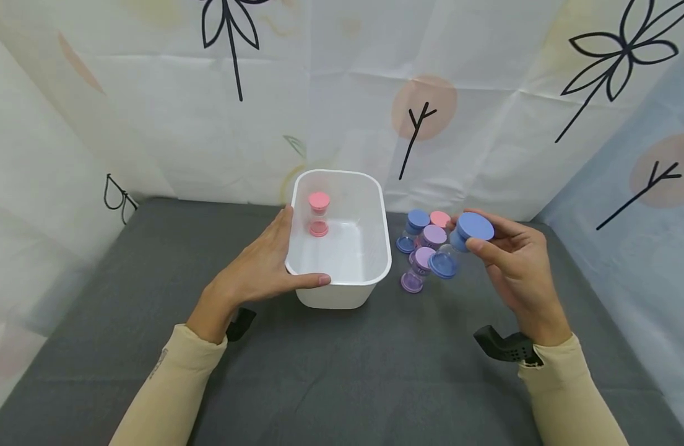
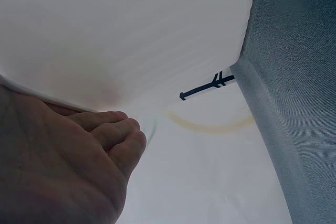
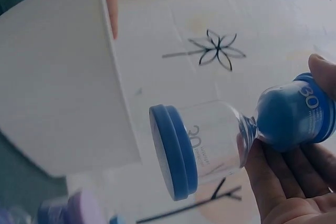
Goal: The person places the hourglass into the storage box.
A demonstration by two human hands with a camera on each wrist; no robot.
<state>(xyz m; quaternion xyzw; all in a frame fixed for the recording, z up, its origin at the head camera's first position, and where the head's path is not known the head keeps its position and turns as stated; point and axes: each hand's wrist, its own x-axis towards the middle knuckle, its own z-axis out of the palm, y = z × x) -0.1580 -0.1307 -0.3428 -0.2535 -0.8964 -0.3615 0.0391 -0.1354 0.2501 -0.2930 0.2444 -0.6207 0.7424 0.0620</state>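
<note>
My right hand (image 1: 511,263) pinches a blue-capped sand timer (image 3: 215,140) by one cap, holding it tilted above the table to the right of the bin. Blue sand and the number 30 show in the right wrist view. My left hand (image 1: 258,263) rests against the near left corner of a white plastic bin (image 1: 342,296), its thumb along the front rim and its fingers along the left side. Inside the bin stands a pink sand timer (image 1: 319,214). Beside the right hand stand another blue sand timer (image 1: 413,230), a pink one (image 1: 439,218) and two purple ones (image 1: 413,282), (image 1: 434,235).
A grey cloth covers the table (image 1: 330,371). White patterned curtains (image 1: 347,111) hang behind and at both sides. The grouped timers stand close to the bin's right side.
</note>
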